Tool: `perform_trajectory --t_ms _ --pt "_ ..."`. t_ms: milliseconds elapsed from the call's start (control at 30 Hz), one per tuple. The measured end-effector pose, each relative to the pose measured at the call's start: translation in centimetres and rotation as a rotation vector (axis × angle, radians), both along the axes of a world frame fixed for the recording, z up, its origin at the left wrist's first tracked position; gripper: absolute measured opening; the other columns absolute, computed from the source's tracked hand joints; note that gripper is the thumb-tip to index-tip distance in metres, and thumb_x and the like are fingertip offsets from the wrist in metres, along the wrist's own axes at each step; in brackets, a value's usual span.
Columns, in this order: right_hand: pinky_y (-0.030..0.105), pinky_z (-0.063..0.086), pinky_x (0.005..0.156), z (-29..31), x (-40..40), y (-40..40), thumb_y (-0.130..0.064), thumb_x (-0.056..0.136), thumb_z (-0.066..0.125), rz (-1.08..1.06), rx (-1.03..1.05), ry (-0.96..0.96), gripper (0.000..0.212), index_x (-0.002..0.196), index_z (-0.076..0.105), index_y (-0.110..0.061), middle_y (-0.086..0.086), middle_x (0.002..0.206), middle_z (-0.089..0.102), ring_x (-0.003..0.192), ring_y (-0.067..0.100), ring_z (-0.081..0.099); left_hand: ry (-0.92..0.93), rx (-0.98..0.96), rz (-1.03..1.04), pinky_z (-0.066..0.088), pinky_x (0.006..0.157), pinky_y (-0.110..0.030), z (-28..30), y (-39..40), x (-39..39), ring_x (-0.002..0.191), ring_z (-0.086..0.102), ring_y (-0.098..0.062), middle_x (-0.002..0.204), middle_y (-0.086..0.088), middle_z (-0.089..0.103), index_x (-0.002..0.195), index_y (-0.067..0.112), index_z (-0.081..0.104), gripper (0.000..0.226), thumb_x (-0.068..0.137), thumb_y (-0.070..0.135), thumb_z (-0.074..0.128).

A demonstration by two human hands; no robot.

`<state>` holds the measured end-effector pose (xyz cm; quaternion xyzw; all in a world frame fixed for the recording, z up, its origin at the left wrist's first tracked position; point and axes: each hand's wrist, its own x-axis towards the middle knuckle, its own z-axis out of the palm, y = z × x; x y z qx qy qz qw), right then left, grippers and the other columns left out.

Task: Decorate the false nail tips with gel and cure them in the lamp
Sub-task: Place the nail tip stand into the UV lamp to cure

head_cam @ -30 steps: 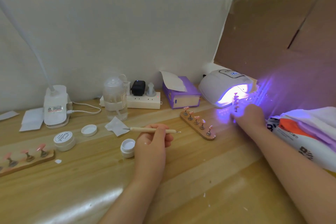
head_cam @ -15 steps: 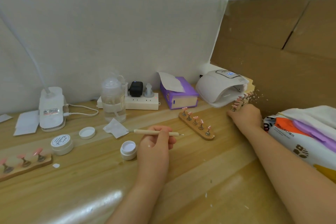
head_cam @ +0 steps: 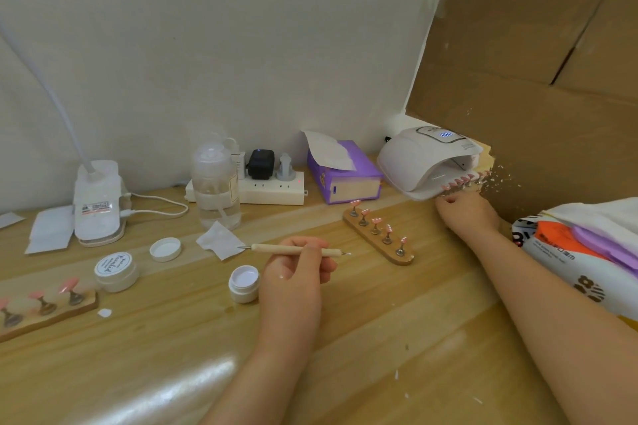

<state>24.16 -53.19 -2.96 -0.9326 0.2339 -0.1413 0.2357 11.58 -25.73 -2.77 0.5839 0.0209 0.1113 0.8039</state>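
- The left hand (head_cam: 293, 278) grips one wooden dotting tool (head_cam: 295, 249), fingers curled round its shaft; the tool lies level above the table (head_cam: 362, 338), its metal tip pointing right.
- The right hand (head_cam: 464, 210) reaches to the mouth of the white curing lamp (head_cam: 417, 162) and holds one strip of nail tips (head_cam: 464, 180) by its near end. About six pink tips show on it, the far ones blurred. The lamp's inside looks unlit.
- Just left of the left hand stands one open gel pot (head_cam: 244, 283) with pale gel in it. Its loose white lid (head_cam: 165, 249) lies further left, and one closed jar (head_cam: 116, 271) with a written label sits beyond that.
- Between the two hands rests one wooden holder (head_cam: 378, 237) bearing five pink nail tips on small stands, each dotted white.
- At the left edge a second holder (head_cam: 48, 312) shows three pink tips; the rest is cut off.
- One crumpled wipe (head_cam: 219, 240) lies in front of one clear bottle (head_cam: 215, 190).
- Along the wall: one desk lamp base (head_cam: 98, 202), one power strip (head_cam: 272, 188), one purple tissue box (head_cam: 345, 172).
- Cardboard (head_cam: 535, 86) leans behind the curing lamp.
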Motion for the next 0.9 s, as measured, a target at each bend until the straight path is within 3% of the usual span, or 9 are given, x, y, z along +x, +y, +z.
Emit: perform_trajectory --t_ms 167,267,333,467,567,633,733,800,900 --pt "0.029 0.042 0.062 2.4 1.3 -0.1 -0.007 0.081 0.046 -0.035 0.084 0.262 0.021 0.076 0.066 -0.005 0.012 0.071 0.063 0.065 0.025 0.055 0.014 -0.034 0.007 0.049 0.055 -0.015 0.1 0.1 0.2 0.056 0.057 -0.004 0.056 0.005 0.063 0.08 0.005 0.063 0.017 0.093 0.006 0.051" --pt "0.029 0.039 0.063 1.8 0.9 0.3 -0.009 0.084 0.04 0.066 0.011 0.207 0.018 0.078 0.057 -0.008 0.014 0.085 0.061 0.073 0.026 0.053 0.032 -0.044 0.003 0.049 0.055 -0.015 0.1 0.1 0.2 0.054 0.057 -0.003 0.055 0.005 0.063 0.08 0.006 0.063 0.017 0.093 0.008 0.052" --pt "0.028 0.041 0.067 1.7 -0.6 0.5 -0.013 0.088 0.04 0.219 0.081 0.139 0.022 0.094 0.06 -0.015 0.006 0.093 0.061 0.081 0.022 0.055 0.035 -0.034 0.002 0.048 0.055 -0.014 0.1 0.1 0.1 0.054 0.057 -0.002 0.054 0.006 0.063 0.079 0.008 0.063 0.018 0.093 0.009 0.052" --pt "0.005 0.036 0.051 3.1 -5.7 1.3 -0.014 0.085 0.056 0.586 0.1 0.141 0.025 0.096 0.072 -0.029 -0.02 0.059 0.061 0.052 -0.009 0.051 0.031 0.001 0.013 0.05 0.061 -0.021 0.2 0.2 0.0 0.054 0.057 -0.003 0.054 0.006 0.063 0.076 0.012 0.063 0.02 0.093 0.009 0.051" --pt "0.011 0.039 0.055 3.1 -8.4 2.7 -0.034 0.076 0.071 0.673 0.086 0.191 0.029 0.105 0.066 -0.034 -0.014 0.061 0.057 0.053 -0.006 0.049 0.023 0.006 0.023 0.05 0.066 -0.027 0.1 0.4 -0.1 0.056 0.058 -0.004 0.056 0.007 0.064 0.076 0.014 0.063 0.021 0.092 0.009 0.051" --pt "0.021 0.037 0.057 2.4 -9.1 3.9 -0.061 0.062 0.073 0.659 0.03 0.212 0.037 0.095 0.06 -0.049 -0.012 0.061 0.052 0.053 -0.002 0.046 0.016 0.02 0.023 0.049 0.068 -0.03 0.0 0.5 -0.3 0.056 0.058 -0.005 0.056 0.007 0.064 0.075 0.014 0.063 0.022 0.093 0.009 0.051" --pt "0.028 0.032 0.054 1.0 -9.3 5.5 -0.074 0.05 0.067 0.584 -0.022 0.097 0.053 0.082 0.071 -0.032 -0.011 0.05 0.043 0.049 0.002 0.038 0.005 0.045 0.012 0.05 0.068 -0.029 0.0 0.6 -0.6 0.057 0.059 -0.005 0.057 0.007 0.064 0.077 0.013 0.063 0.02 0.093 0.01 0.051" --pt "0.028 0.035 0.055 0.2 -9.2 5.9 -0.065 0.055 0.071 0.484 0.025 -0.005 0.054 0.078 0.071 -0.017 -0.01 0.049 0.046 0.05 0.005 0.041 -0.002 0.054 0.006 0.05 0.065 -0.024 0.0 0.6 -0.7 0.057 0.058 -0.004 0.057 0.008 0.063 0.078 0.011 0.063 0.02 0.093 0.009 0.051" --pt "0.024 0.038 0.054 -0.1 -8.9 6.0 -0.046 0.06 0.08 0.406 0.155 -0.1 0.038 0.07 0.065 -0.012 -0.01 0.047 0.047 0.048 0.005 0.042 -0.007 0.057 0.001 0.051 0.06 -0.017 0.0 0.6 -0.6 0.056 0.058 -0.003 0.056 0.008 0.063 0.079 0.011 0.063 0.02 0.094 0.009 0.05"
